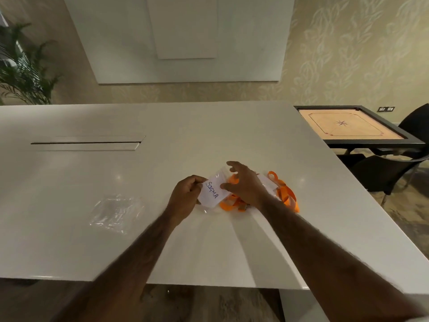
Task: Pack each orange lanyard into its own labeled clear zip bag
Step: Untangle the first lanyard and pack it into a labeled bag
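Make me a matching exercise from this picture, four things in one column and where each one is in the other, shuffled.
Things:
1. SIGMA bag
2. orange lanyards
3. empty clear bags
4. carrom board

Places:
A. lying apart on the left part of the white table
B. beyond the table's right edge
C. gripped by the left hand
D. heaped under the right hand

Pairs: 1-C, 2-D, 3-A, 4-B

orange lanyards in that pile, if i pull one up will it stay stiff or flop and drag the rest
Probably floppy: the orange lanyards lie in loose loops and folds on the table. Likely light, since they look like thin flat ribbon. The loops overlap in one heap, so lifting one may well drag others along.
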The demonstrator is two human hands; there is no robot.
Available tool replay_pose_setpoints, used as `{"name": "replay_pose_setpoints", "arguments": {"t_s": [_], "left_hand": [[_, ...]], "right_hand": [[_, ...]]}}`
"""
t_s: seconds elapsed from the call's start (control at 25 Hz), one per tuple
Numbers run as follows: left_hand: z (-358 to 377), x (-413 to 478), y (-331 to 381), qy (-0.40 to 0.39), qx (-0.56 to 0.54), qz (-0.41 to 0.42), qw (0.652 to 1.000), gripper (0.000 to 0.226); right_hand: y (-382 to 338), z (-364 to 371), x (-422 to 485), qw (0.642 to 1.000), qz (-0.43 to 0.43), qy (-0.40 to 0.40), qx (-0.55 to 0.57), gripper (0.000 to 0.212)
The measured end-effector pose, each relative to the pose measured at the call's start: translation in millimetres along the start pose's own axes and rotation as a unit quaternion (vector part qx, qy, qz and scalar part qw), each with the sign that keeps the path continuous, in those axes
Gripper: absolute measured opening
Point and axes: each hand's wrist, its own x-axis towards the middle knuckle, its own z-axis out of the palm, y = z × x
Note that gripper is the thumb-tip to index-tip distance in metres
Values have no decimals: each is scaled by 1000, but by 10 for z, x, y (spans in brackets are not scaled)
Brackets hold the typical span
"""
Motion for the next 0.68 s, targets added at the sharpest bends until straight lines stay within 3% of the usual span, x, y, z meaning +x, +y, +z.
{"name": "replay_pose_setpoints", "arguments": {"t_s": [0.16, 0.24, 0.4, 0.56, 0.68], "left_hand": [[-237, 2, -53, -55, -12, -32, 998, 28], [-310, 2, -123, -84, 29, -41, 995, 21], [-328, -30, -303, -155, 142, -18, 977, 16], [-309, -11, -388, -187, 255, 36, 948, 19], [-296, 2, -398, -199, 280, 39, 939, 19]], "right_hand": [[-181, 162, -60, 999, 42, 4, 14, 45], [-236, 248, -137, 997, 76, 9, 0, 40], [-272, 390, -397, 984, 172, -55, 6, 31], [-258, 425, -510, 975, 206, -72, -43, 31], [-238, 437, -504, 968, 235, -70, -59, 16]]}}
